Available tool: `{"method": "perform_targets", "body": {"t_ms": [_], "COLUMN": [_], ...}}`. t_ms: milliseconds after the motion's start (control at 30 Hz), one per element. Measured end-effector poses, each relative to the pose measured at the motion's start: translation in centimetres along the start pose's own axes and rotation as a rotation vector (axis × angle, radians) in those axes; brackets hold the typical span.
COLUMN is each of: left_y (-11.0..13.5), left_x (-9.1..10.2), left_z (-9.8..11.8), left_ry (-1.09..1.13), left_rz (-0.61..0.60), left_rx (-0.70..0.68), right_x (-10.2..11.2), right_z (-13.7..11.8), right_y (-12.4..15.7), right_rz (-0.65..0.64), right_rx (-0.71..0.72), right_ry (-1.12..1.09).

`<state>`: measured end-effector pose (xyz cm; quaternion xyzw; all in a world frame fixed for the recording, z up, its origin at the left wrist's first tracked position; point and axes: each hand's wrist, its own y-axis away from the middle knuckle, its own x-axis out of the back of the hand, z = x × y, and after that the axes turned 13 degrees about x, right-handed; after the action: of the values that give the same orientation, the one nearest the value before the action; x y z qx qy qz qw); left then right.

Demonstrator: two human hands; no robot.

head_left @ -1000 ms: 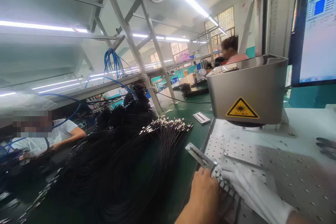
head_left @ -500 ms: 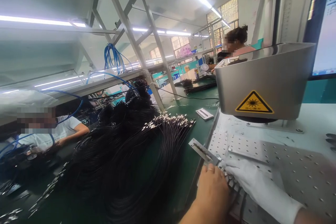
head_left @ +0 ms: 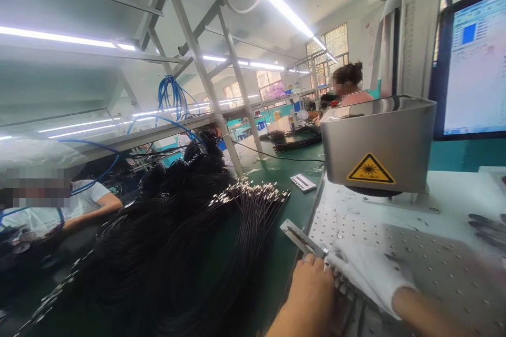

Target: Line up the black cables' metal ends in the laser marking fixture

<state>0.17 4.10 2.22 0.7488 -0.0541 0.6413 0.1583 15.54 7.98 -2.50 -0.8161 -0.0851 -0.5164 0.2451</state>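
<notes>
1. Both hands lay low at the near edge of the perforated plate [head_left: 435, 268], pressed on a row of metal connectors [head_left: 343, 285] seated in a long metal jig [head_left: 302, 239].
2. Left hand [head_left: 314, 295], bare, rested palm down with its fingers loosely curled over the left end of the row; a ring showed on 1 finger. It touched the connectors and jig but gripped nothing that could be seen.
3. Right hand [head_left: 366, 274], in a white glove, lay flat with fingers stretched toward the jig, its fingertips on the connectors; whether it pinched 1 of them could not be told.
4. Jig ran diagonally off the plate's left corner over the green bench [head_left: 284, 189].
5. Just left lay a large heap of black cables [head_left: 177, 237] with metal tips.
6. Above the plate hung a laser head [head_left: 379, 142] bearing a yellow warning label, with a monitor [head_left: 472, 63] behind.
7. 2 other people sat farther off.
</notes>
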Motion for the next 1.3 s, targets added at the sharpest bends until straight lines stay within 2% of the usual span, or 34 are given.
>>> {"method": "perform_targets", "body": {"t_ms": [67, 167, 267, 333, 400, 433, 500, 533, 567, 600, 633, 667, 700, 867, 967, 1033, 1133, 1200, 1300], "left_y": [0.0, 0.4, 1.3, 1.5, 1.1, 0.6, -0.7, -1.4, -1.9, -2.2, -2.3, -2.2, -1.9, -0.6, -0.9, -1.5, -2.2, -2.1, -0.6], "left_x": [0.4, 1.0, 1.2, 0.1, -2.5, -4.4, -8.7, -10.7, -12.4, -13.8, -14.6, -15.0, -15.0, -13.4, -13.8, -14.4, -14.3, -13.1, -9.9], "left_z": [-0.4, -1.1, -1.5, -1.5, -1.5, -1.5, -1.5, -1.4, -1.3, -1.2, -1.0, -0.8, -0.6, -0.3, -0.8, -1.4, -2.5, -3.1, -3.8], "left_ry": [0.031, 0.151, 0.287, 0.325, 0.317, 0.297, 0.231, 0.182, 0.148, 0.149, 0.172, 0.202, 0.233, 0.228, 0.266, 0.285, 0.312, 0.332, 0.304], "left_rz": [-0.056, -0.054, -0.060, -0.086, -0.024, 0.072, 0.359, 0.521, 0.751, 0.945, 1.062, 1.157, 1.198, 1.087, 1.075, 1.025, 0.966, 0.963, 0.847], "left_rx": [-0.010, -0.014, 0.118, 0.249, 0.317, 0.301, 0.143, 0.068, 0.050, 0.042, 0.044, 0.049, 0.044, -0.045, -0.039, -0.051, -0.150, -0.149, -0.079], "right_x": [-0.3, -0.7, -1.1, -1.4, -1.6, -1.7, -2.0, -2.1, -2.3, -2.4, -2.6, -2.8, -3.0, -3.6, -3.5, -3.4, -3.1, -2.9, -2.5], "right_z": [-0.7, -1.1, -0.8, -0.6, -0.5, -0.5, -0.5, -0.5, -0.5, -0.5, -0.4, -0.3, -0.1, 0.7, 0.5, 0.1, -0.5, -0.7, -0.4], "right_y": [-0.8, -1.3, -1.4, -1.4, -1.5, -1.5, -1.7, -1.7, -1.8, -1.8, -1.8, -1.8, -1.8, -1.4, -1.6, -1.8, -2.0, -2.1, -2.2], "right_rz": [-0.126, -0.225, -0.246, -0.245, -0.239, -0.234, -0.228, -0.225, -0.223, -0.223, -0.222, -0.222, -0.220, -0.209, -0.208, -0.205, -0.192, -0.175, -0.137], "right_rx": [-0.022, -0.044, -0.090, -0.105, -0.110, -0.113, -0.124, -0.129, -0.133, -0.136, -0.136, -0.134, -0.131, -0.134, -0.136, -0.137, -0.130, -0.119, -0.090], "right_ry": [0.048, 0.097, 0.127, 0.133, 0.136, 0.138, 0.144, 0.146, 0.147, 0.145, 0.139, 0.131, 0.120, 0.075, 0.078, 0.090, 0.107, 0.109, 0.090]}}
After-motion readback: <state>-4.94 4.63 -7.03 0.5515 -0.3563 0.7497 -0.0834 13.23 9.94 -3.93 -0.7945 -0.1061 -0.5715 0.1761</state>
